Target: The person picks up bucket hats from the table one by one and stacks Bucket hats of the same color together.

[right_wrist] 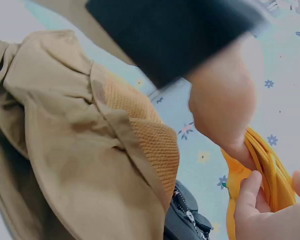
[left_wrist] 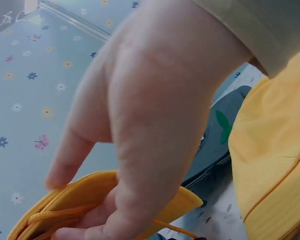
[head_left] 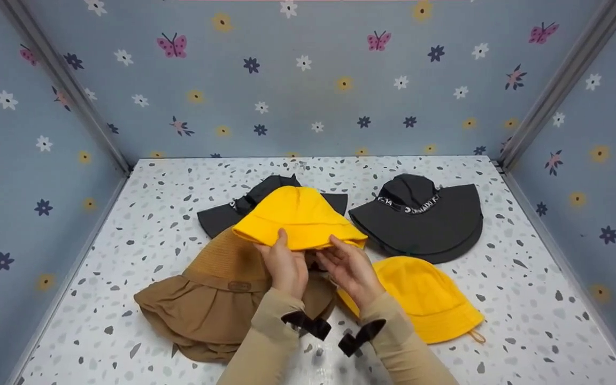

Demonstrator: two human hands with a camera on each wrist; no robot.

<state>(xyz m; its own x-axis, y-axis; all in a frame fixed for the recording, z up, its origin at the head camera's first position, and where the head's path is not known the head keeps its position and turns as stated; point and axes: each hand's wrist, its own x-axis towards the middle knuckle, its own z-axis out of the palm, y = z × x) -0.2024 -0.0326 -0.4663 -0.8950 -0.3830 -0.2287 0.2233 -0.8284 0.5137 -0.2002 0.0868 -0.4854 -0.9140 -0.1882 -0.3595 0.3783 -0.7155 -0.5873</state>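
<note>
In the head view, a yellow bucket hat [head_left: 297, 211] is held up crown-up over the middle of the table. My left hand [head_left: 286, 267] grips its near brim, thumb on the outside. To the right of it, my right hand [head_left: 353, 270] pinches the same brim, thumb over the edge and fingers underneath. A thin cord shows inside the folded yellow brim [left_wrist: 95, 187] in the left wrist view. Below my right hand lies a second yellow bucket hat [head_left: 428, 299] with a small loop of cord. Left of my hands sits a brown hat [head_left: 206, 310] with a woven crown and ruffled brim.
Behind the held hat, a black wide-brimmed hat [head_left: 217, 219] is partly covered. Another black hat [head_left: 420, 219] with a lettered band lies at the back right. The speckled white table [head_left: 532, 310] is enclosed by blue flowered panels [head_left: 308, 96] at the back and sides.
</note>
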